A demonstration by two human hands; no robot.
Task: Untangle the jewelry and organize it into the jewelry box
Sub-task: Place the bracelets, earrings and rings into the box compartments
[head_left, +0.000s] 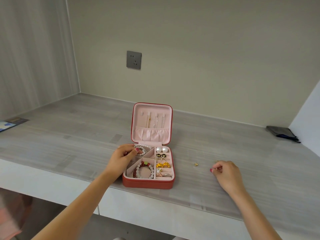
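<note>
Grey wood-grain desk (pixel 69 135) set in a pale alcove, a wall socket (pixel 133 60) above and behind the box. Head view, the only view. The box (pixel 148 183), red outside and pink-lined, stands open at mid-desk, its lid upright with three fine chains (pixel 155 121) hung inside it. The left hand (pixel 122 157) reaches over the box's near-left side, its fingers curled onto a pearl bracelet (pixel 142 149) in the rear-left compartment; whether they pinch it or merely press it cannot be told. In front of that compartment lie beaded bracelets (pixel 143 170); along the right side of the box sit pearl studs (pixel 161 150), dark round studs (pixel 161 155), gold pieces (pixel 162 165) and rings (pixel 163 174).

Right of the box, on the bare desk, lies a small gold earring (pixel 196 164). Farther right, the right hand (pixel 226 174) rests with fingers curled, thumb and forefinger pinching something tiny; the item itself is too small to identify. A dark pouch (pixel 282 133) lies far right of the box, a printed card (pixel 12 123) far left.

Handling, as a judgement: the loose earring is light, rigid and easily flicked away, so it is best pinched by its body at the fingertips. The pearl strand is limp and should be lifted at one point, not dragged. The chains look apt to knot.

No brand, label or legible writing shows.
</note>
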